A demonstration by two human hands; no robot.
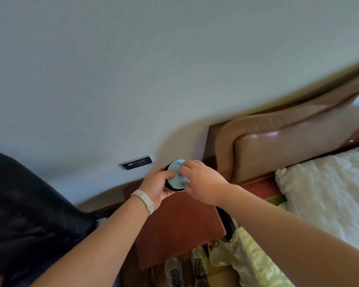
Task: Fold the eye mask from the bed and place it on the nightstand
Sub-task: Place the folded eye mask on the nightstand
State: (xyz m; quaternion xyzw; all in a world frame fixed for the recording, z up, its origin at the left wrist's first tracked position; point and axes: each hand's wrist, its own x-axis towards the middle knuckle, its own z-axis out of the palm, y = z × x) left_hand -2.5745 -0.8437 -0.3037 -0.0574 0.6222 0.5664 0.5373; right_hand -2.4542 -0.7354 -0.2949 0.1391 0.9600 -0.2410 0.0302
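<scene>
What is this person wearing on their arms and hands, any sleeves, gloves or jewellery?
Both forearms are bare, with no sleeves in view, and there are no gloves. The left hand has a pale, off-white band around its wrist, like a watch or fitness strap. The right hand and its wrist show nothing worn; no rings are visible.
</scene>
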